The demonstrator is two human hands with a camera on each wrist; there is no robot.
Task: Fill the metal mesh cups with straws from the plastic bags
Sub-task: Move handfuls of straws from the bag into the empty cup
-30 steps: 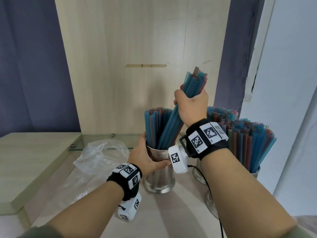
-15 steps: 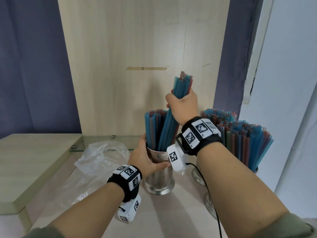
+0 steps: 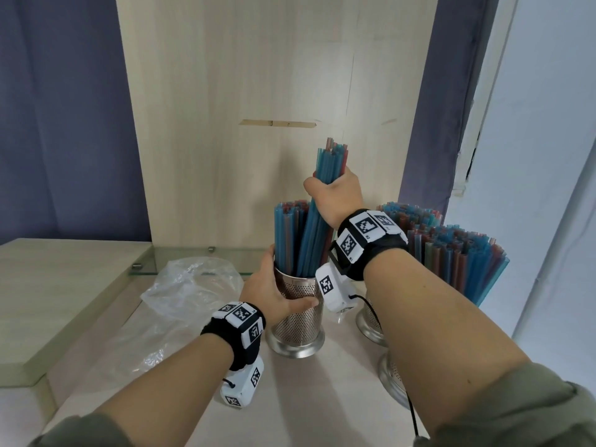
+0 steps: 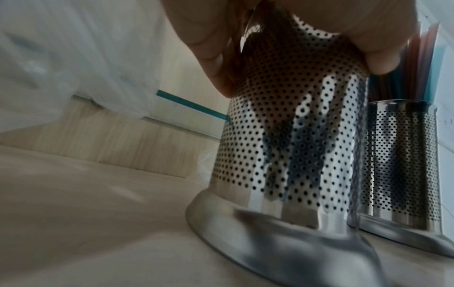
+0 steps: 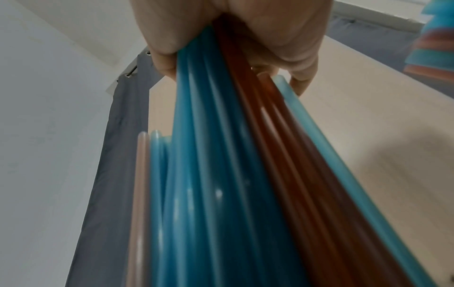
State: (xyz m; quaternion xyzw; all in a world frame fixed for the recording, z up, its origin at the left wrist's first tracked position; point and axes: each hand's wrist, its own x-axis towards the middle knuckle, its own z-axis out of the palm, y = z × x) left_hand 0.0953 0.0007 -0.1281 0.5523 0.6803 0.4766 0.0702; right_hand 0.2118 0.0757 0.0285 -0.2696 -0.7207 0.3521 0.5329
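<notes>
A perforated metal cup (image 3: 298, 317) (image 4: 290, 139) stands on the wooden counter, partly filled with blue and red straws (image 3: 288, 233). My left hand (image 3: 274, 295) (image 4: 282, 44) grips the cup around its upper wall. My right hand (image 3: 335, 198) (image 5: 233, 38) grips a bundle of blue and red straws (image 3: 324, 195) (image 5: 221, 174) near its top. The bundle's lower ends reach down into the cup, and it stands nearly upright. A crumpled clear plastic bag (image 3: 190, 285) (image 4: 61, 68) lies left of the cup.
Two more metal cups (image 3: 371, 321) (image 4: 400, 161) packed with straws (image 3: 458, 253) stand right of my right arm. A wooden panel (image 3: 274, 91) rises behind. A raised wooden step (image 3: 58, 285) and a glass ledge (image 3: 200, 256) lie to the left.
My right hand has swung the straw bundle from leaning right to nearly upright and moved slightly left and down. The left hand has kept its grip on the cup.
</notes>
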